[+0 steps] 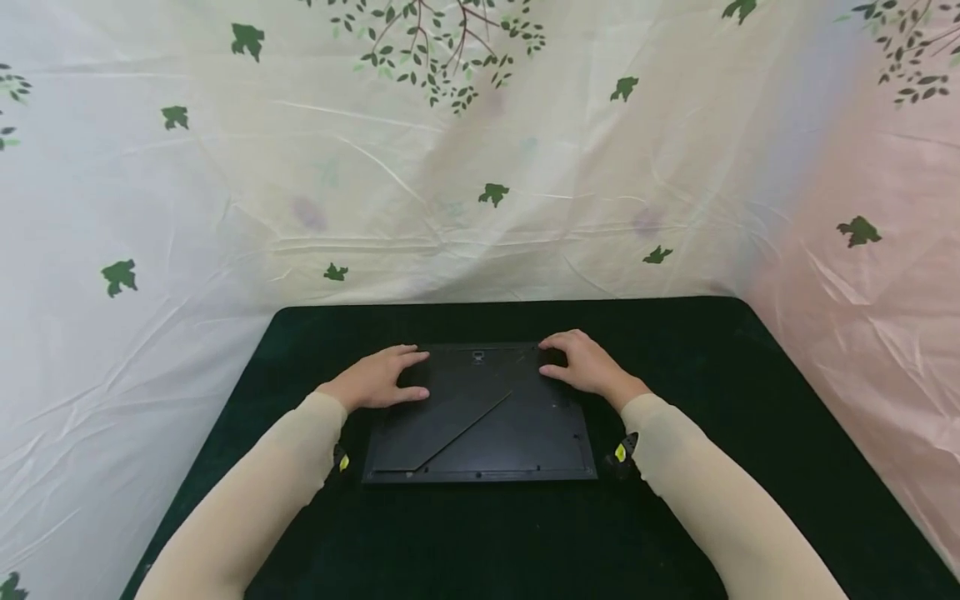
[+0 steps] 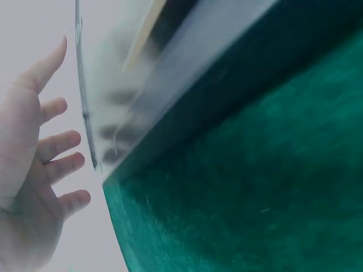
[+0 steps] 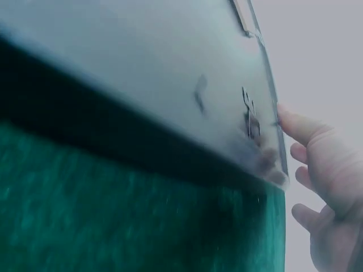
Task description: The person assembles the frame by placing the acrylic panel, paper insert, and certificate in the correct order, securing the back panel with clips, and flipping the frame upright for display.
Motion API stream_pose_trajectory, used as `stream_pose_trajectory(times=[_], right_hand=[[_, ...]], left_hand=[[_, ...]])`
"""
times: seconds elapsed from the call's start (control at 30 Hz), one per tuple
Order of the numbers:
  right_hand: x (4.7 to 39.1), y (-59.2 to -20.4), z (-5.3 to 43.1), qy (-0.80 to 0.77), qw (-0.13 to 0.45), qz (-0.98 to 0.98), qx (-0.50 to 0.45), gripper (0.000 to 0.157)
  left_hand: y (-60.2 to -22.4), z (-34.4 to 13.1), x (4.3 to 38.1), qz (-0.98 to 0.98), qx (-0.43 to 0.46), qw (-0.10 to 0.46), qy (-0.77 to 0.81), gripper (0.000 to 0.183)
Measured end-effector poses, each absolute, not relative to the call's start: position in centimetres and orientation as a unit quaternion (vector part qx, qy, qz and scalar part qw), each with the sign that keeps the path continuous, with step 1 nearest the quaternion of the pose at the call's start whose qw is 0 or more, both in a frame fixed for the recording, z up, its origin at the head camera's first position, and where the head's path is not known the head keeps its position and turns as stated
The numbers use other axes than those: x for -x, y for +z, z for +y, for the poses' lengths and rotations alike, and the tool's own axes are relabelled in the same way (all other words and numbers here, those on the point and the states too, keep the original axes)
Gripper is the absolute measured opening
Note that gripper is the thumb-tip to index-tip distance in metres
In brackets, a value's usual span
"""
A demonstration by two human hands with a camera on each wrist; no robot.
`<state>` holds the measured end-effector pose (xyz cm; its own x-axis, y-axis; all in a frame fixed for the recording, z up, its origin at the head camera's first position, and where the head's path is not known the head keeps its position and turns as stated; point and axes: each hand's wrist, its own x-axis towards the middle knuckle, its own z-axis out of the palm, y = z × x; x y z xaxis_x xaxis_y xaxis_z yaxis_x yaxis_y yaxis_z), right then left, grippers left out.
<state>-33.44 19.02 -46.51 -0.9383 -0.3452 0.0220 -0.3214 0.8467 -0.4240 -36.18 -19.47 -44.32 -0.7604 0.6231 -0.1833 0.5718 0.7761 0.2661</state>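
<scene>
A flat black rectangular panel (image 1: 480, 433), which looks like the back of a picture frame, lies on the dark green tabletop. It has a small metal hanger (image 1: 478, 357) near its far edge and a thin diagonal line across its face. Over the panel's far left part, my left hand (image 1: 386, 377) spreads its fingers and thumb. Its fingers extend loosely with nothing in them in the left wrist view. My right hand (image 1: 588, 364) hovers by the far right corner, thumb and forefinger apart. In the right wrist view, a fingertip overlaps the panel's edge.
Dark green cloth (image 1: 480, 542) covers the table, whose far corners are rounded. Behind and beside it hangs pale fabric (image 1: 375, 208) printed with leaves and branches. Small dark devices with yellow marks (image 1: 620, 452) sit at both wrists.
</scene>
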Motion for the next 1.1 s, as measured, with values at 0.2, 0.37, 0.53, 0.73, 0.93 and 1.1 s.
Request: stream_pose_trajectory(times=[0.2, 0.37, 0.53, 0.73, 0.93, 1.1], right_hand=[[33.9, -46.7, 18.2, -0.213, 0.041, 0.964, 0.154, 0.055], [33.8, -46.9, 18.0, -0.211, 0.047, 0.964, 0.155, 0.054], [33.6, -46.9, 17.8, -0.21, 0.044, 0.965, 0.154, 0.052], [33.5, -46.8, 17.8, -0.196, 0.041, 0.967, 0.158, 0.05], [33.4, -46.9, 17.6, -0.184, 0.038, 0.968, 0.164, 0.048], [33.3, -47.0, 17.6, -0.171, 0.037, 0.971, 0.165, 0.045]], left_hand=[[-44.1, -18.4, 33.2, 0.92, -0.351, 0.159, 0.069, 0.088], [-44.2, -17.9, 32.2, 0.922, -0.349, 0.16, 0.05, 0.09], [-44.5, -17.9, 32.0, 0.925, -0.344, 0.15, 0.057, 0.091], [-44.8, -17.9, 32.0, 0.928, -0.334, 0.152, 0.069, 0.092], [-45.1, -17.9, 32.0, 0.93, -0.327, 0.152, 0.069, 0.093], [-45.0, -18.0, 32.0, 0.93, -0.325, 0.154, 0.073, 0.093]])
